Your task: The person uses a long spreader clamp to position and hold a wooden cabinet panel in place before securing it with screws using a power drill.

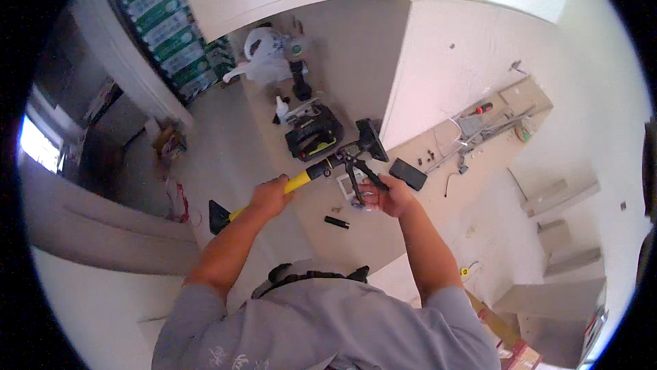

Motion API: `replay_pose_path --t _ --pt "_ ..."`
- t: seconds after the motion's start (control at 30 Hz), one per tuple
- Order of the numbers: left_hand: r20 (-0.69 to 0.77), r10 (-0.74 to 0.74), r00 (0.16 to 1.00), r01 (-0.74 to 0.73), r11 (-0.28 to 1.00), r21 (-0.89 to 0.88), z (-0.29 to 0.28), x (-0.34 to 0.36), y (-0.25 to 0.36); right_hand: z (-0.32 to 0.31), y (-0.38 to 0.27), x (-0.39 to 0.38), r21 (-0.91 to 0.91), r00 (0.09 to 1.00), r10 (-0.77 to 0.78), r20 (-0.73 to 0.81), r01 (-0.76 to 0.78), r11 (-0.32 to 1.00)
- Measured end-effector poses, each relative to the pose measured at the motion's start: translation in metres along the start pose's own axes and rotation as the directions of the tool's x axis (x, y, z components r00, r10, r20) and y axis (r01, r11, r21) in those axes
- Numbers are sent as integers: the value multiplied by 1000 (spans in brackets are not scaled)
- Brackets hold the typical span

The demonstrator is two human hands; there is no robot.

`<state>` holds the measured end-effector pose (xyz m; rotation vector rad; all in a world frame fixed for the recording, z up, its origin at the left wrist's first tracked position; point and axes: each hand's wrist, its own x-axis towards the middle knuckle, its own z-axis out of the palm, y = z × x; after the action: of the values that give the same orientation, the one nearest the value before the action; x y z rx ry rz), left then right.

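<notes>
A yellow-and-black telescopic support pole (297, 182) slants across in front of me. It has a black foot pad (219, 217) at its lower left end and a black pad (371, 140) at its upper right end. My left hand (271, 196) is wrapped round the yellow tube. My right hand (389, 197), palm turned up, has its thumb against one of the pole's two black levers (370, 176), with the fingers curled beneath. Below the levers, a white square frame (349, 182) lies on the board, partly covered. A black rectangular box (408, 174) lies right of my right hand.
On the beige worktop (363, 240) are a black tool case (315, 135), a black cylinder (337, 222), a white plastic bag (263, 59) and a cordless tool (300, 81). A red-handled screwdriver (483, 108) and metal rods lie right. An upright panel (438, 62) rises behind.
</notes>
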<state>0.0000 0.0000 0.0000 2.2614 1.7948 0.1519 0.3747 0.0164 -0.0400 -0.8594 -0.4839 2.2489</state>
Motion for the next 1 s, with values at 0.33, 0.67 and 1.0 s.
replay_pose_path --t 0.33,0.67,1.0 --pt "3 -149 989 146 967 -207 -23 -138 -15 61 85 -23 -44 946 -191 263 209 977" --pt "156 -5 988 81 871 -485 -28 -190 -24 185 138 -9 -359 822 -470 322 565 743" --pt "59 295 954 53 28 -998 -6 -250 -81 239 235 15 -375 817 -261 515 488 789"
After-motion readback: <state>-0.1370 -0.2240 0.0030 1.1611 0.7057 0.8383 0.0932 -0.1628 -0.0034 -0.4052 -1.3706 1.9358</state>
